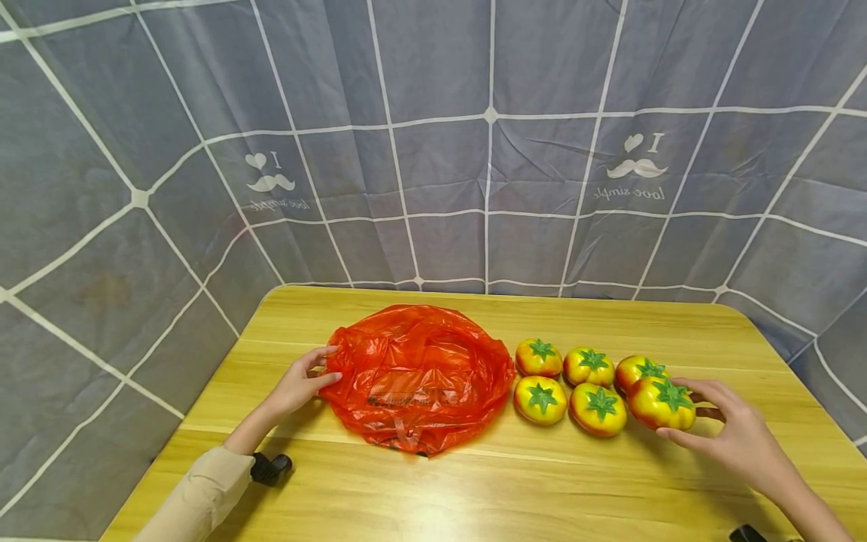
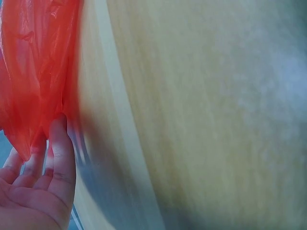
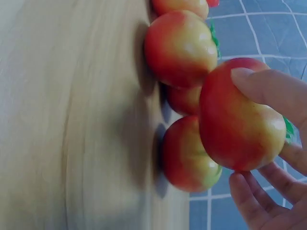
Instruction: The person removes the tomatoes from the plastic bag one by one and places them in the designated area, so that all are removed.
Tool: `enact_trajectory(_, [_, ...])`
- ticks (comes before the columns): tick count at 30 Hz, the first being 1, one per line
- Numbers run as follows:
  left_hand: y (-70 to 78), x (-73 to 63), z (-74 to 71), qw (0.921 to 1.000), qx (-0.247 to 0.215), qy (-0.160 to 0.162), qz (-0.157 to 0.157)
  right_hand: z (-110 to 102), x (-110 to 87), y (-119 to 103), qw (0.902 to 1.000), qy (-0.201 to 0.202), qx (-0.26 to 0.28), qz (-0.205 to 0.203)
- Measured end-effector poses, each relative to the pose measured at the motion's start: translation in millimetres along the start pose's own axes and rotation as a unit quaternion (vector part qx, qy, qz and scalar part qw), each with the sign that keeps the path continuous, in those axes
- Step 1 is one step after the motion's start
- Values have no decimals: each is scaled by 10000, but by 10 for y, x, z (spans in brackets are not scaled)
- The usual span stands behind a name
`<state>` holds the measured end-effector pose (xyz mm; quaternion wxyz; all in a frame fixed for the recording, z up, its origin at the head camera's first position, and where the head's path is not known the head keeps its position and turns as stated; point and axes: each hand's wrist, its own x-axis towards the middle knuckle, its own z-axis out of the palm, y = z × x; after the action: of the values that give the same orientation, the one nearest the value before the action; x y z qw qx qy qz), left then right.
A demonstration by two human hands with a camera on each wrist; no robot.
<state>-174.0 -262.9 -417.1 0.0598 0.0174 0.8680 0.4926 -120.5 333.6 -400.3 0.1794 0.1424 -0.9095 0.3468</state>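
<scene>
A crumpled red plastic bag (image 1: 420,361) lies spread on the wooden table. My left hand (image 1: 301,384) holds its left edge with thumb and fingers; in the left wrist view, the thin plastic (image 2: 38,72) hangs down among the fingertips. At the right, my right hand (image 1: 734,429) grips a toy persimmon (image 1: 660,404), yellow and red with a green leafy top. Seen from the right wrist, this persimmon (image 3: 237,120) sits between thumb and fingers, raised off the table. Several similar persimmons stand in two rows between the bag and that hand, including a front one (image 1: 598,410).
The light wooden table (image 1: 433,504) ends at a grey curtain (image 1: 447,173) with white grid lines behind it. Black straps are on both wrists, the left strap (image 1: 271,468) showing below the sleeve.
</scene>
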Motion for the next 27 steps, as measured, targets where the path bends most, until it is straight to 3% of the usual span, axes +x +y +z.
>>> enact_trajectory(9, [-2, 25, 19, 10000, 22, 10, -15, 68, -93, 111, 9997, 13, 53, -238])
enact_trajectory(27, [-2, 7, 39, 10000, 16, 11, 0, 182, -149, 244, 9995, -123, 145, -263])
